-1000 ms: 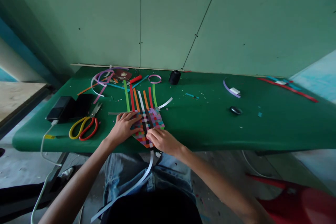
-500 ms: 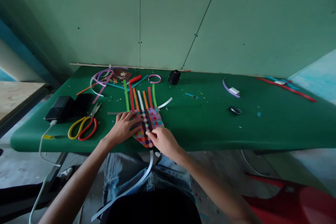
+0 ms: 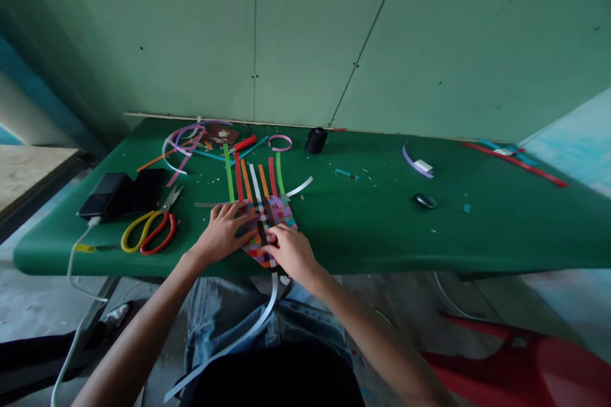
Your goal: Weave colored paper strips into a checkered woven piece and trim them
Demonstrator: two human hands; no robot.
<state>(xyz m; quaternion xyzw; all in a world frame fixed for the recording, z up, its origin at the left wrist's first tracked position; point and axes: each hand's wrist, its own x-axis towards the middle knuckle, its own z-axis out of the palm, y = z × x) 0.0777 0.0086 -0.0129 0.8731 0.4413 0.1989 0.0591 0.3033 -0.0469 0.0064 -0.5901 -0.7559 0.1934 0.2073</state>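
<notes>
A woven mat [image 3: 287, 211] of many-coloured flat strips lies near the table's front edge, with loose red, orange, green and white ends fanning out at its far side. My left hand [image 3: 227, 229] rests flat across its left part, fingers spread. On the right part lies my right hand [image 3: 292, 253], its thumb and forefinger parted and touching the weave close to the middle strips. One long white strip [image 3: 273, 296] comes out at the near edge and hangs down over my lap. My palms hide part of the weave.
Scissors [image 3: 151, 229] with yellow and red handles lie to the left, beside a black box [image 3: 105, 196] with a white cable. Farther back are coiled purple strips [image 3: 184, 140], a red-handled tool [image 3: 245, 144] and a black thread spool [image 3: 316, 140]. A dark oval object [image 3: 424, 201] sits rightward.
My right hand has shifted slightly, and its thumb and forefinger, close together before, have moved apart over the weave. My left hand stays in place.
</notes>
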